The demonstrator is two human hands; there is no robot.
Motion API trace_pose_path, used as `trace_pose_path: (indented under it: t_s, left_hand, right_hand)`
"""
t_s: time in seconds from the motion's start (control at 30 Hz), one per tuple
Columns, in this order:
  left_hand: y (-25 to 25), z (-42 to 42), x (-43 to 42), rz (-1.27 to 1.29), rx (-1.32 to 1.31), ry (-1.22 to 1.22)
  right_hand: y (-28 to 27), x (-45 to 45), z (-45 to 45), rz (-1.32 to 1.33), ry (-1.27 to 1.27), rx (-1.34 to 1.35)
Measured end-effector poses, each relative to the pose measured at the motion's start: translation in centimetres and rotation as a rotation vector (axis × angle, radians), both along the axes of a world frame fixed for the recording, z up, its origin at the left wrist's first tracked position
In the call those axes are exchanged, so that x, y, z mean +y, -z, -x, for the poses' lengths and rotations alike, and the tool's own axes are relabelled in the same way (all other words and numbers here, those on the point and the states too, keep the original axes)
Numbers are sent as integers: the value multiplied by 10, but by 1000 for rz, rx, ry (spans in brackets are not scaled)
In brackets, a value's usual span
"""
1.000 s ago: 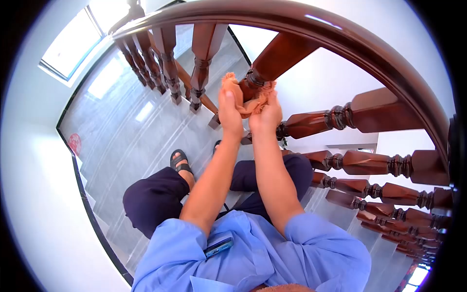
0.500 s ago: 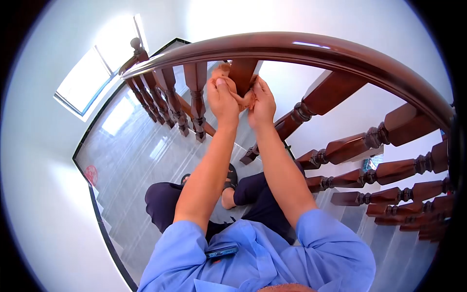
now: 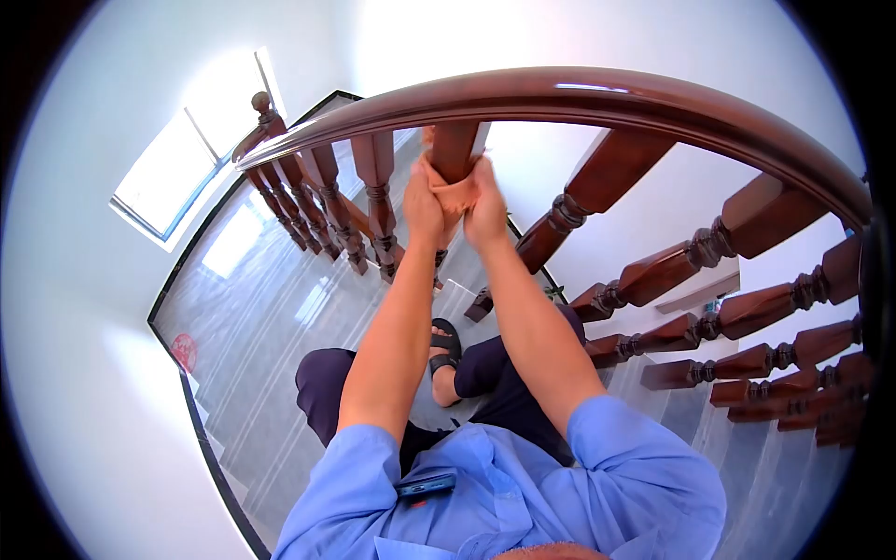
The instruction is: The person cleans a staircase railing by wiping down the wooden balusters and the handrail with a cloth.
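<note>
An orange cloth (image 3: 454,196) is wrapped around the near side of a dark wooden baluster (image 3: 455,149), below the curved handrail (image 3: 523,93). My left hand (image 3: 423,207) is closed on the cloth at the baluster's left side. On the right side my right hand (image 3: 485,207) grips the cloth too, its fingers partly hidden behind the post. A bit of the cloth also shows at the upper left of the baluster.
More balusters (image 3: 607,177) run down the right beside stone steps (image 3: 737,467). Others stand at the left, above a grey landing floor (image 3: 280,271). A window (image 3: 177,159) is at the upper left. My sandalled foot (image 3: 444,350) is below my hands.
The view has shifted, with the handrail now lower in it. My hands have moved from the baluster's narrow turned part to its square upper part, and the cloth has come round its near side.
</note>
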State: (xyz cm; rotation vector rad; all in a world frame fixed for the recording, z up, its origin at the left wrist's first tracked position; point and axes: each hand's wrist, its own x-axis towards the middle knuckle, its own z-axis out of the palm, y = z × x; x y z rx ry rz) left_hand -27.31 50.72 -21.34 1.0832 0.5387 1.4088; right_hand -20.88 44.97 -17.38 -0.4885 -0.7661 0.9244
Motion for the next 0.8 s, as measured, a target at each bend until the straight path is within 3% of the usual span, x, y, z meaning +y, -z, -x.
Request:
trace_pose_path:
  t_s: [0.1,0.17,0.23,0.27,0.3,0.33,0.4,0.47,0.53,0.6,0.63,0.7,0.77,0.8]
  left_hand:
    - [-2,-1,-30,2,-171,28]
    - [19,-2,-27,-98,-65,-11]
    - [22,-7,-38,197,-182,-130]
    - [24,-4,-47,261,-12,-240]
    - [17,-5,-59,173,-58,-264]
    - [13,-5,-72,220,-12,-243]
    - [4,-9,-98,267,27,-235]
    - [-9,-20,-129,92,23,-258]
    - [-48,-22,-152,121,-72,-156]
    - [-89,-22,-162,115,-154,-19]
    - [-110,-27,-162,110,-158,-13]
    - [-146,-45,-154,-196,-181,-222]
    - [-159,-67,-137,-106,-219,-227]
    - [-170,-73,-136,-23,-356,-135]
  right_hand:
    - [28,-27,10,94,113,-194]
    - [53,-37,11,168,163,-264]
    - [49,-63,10,246,221,-328]
    - [34,-81,13,487,331,-587]
    - [24,-97,18,729,432,-843]
    - [32,-108,27,610,706,-849]
    - [35,-132,27,510,791,-794]
    - [27,-157,22,357,902,-694]
    - [6,-174,12,289,945,-655]
    - [-17,-185,1,275,1252,-707]
    - [-42,-187,1,232,1287,-707]
    - [-87,-176,-9,78,1417,-680]
    - [-116,-154,-35,-92,1453,-631]
    - [-125,-149,-45,-8,1461,-625]
